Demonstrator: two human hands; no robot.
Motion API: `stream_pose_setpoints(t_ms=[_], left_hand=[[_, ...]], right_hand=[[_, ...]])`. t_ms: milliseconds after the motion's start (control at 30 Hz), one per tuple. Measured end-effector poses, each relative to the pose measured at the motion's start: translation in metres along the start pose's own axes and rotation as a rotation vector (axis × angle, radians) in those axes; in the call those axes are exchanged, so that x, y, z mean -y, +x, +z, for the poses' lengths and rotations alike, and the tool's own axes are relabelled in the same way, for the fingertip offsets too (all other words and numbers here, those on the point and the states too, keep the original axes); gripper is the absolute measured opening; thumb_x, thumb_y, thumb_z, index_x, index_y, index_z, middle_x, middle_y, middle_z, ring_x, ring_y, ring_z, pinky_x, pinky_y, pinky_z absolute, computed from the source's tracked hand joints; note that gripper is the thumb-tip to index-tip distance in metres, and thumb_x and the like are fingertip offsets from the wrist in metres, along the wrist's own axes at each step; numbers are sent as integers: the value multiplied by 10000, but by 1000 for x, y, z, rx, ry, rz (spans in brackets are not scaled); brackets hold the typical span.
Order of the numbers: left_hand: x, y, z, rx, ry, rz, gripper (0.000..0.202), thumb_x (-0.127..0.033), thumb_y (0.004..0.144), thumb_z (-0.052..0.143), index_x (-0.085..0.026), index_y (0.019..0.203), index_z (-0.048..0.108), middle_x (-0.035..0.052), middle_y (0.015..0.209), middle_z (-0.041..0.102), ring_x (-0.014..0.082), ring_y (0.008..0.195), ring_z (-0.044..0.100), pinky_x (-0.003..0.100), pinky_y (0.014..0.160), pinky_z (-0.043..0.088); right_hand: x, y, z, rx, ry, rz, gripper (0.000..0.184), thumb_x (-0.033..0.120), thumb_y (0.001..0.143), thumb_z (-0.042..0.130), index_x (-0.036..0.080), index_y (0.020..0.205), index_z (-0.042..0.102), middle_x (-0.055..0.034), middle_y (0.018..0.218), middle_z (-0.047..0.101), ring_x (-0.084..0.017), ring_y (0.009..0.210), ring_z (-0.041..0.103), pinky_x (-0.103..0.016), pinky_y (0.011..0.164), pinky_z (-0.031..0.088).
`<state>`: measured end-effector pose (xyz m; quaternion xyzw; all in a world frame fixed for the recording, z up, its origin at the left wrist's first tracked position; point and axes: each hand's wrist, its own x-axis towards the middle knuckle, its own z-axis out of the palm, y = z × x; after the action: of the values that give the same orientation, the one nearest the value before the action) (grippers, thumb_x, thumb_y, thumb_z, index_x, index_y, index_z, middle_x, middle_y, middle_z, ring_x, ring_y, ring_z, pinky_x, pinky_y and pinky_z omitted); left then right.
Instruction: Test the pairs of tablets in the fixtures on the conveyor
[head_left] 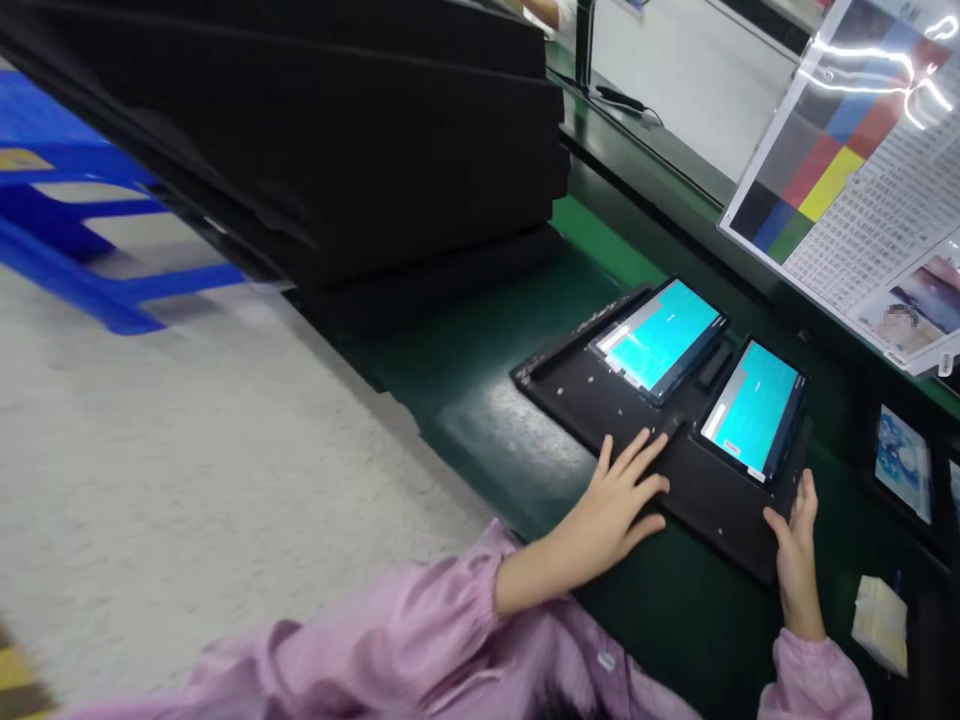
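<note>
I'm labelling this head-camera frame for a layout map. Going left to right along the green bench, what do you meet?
Stack of black trays → left hand → left tablet → right tablet → right hand → pale pad.

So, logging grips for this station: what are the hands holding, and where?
Flat black tray: left hand rests flat on its near edge, right hand grips its near right corner.

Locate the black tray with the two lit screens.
Head view, right of centre: the black tray lies on the green belt, left hand flat on its near edge, right hand at its right corner.
</note>
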<state>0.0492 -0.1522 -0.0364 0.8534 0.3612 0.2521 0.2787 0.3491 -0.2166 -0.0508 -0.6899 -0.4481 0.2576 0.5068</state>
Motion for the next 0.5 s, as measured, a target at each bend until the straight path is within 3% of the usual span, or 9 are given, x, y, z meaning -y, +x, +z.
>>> stream_pose_setpoints(t_ms=[100, 200, 267, 333, 367, 433, 500], left_hand=[[-21, -29, -14, 188, -68, -1, 138, -263, 1002, 701, -244, 1139, 707, 88, 1762, 262, 422, 1647, 130, 817, 1260, 108], [-12, -38, -52, 261, -304, 31, 173, -415, 1045, 616, -362, 1003, 775, -73, 1707, 378, 339, 1637, 232, 672, 1319, 222], [9, -31, -90, 97, -418, -30, 237, -473, 1057, 574, -390, 987, 785, -95, 1633, 504, 280, 1562, 428, 537, 1303, 366], [38, -14, -128, -168, -352, -169, 237, -540, 986, 662, -346, 1061, 774, -2, 1584, 573, 321, 1525, 479, 559, 1293, 374], [54, -1, -145, -229, -311, -249, 301, -571, 933, 711, -312, 1075, 768, 36, 1567, 587, 352, 1511, 487, 580, 1305, 339], [86, 29, -166, -178, -329, -375, 493, -593, 819, 801, -272, 1185, 730, 79, 1575, 573, 379, 1498, 492, 585, 1308, 321], [115, 63, -168, -147, -350, -468, 684, -558, 819, 794, -255, 1409, 626, 99, 1612, 530, 362, 1543, 433, 561, 1314, 310]], right_hand=[[2, -27, -18, -2, 4, 54, 945, 378, 872, 664, 321, 1696, 205, -81, 1779, 190, -317, 1655, 162, -591, 1355, 132], [4, -67, -35, 58, -70, 82, 869, 391, 940, 632, 327, 1698, 211, -78, 1770, 220, -319, 1649, 189, -587, 1358, 128], [9, -87, -46, 118, -167, 91, 806, 410, 990, 595, 354, 1698, 214, -54, 1769, 222, -316, 1649, 190, -577, 1363, 128], [20, -92, -53, 146, -248, 53, 746, 415, 1015, 564, 381, 1687, 243, -48, 1758, 247, -338, 1635, 229, -618, 1350, 165], [27, -88, -55, 148, -289, 6, 705, 419, 1025, 554, 385, 1674, 282, -53, 1753, 254, -353, 1627, 246, -653, 1336, 183], [45, -69, -49, 115, -407, -150, 584, 440, 1048, 559, 361, 1610, 421, -82, 1741, 261, -386, 1610, 270, -725, 1301, 189], [62, -41, -31, 155, -543, -304, 427, 460, 1078, 528, 341, 1484, 585, -86, 1728, 289, -398, 1613, 252, -756, 1288, 162]])
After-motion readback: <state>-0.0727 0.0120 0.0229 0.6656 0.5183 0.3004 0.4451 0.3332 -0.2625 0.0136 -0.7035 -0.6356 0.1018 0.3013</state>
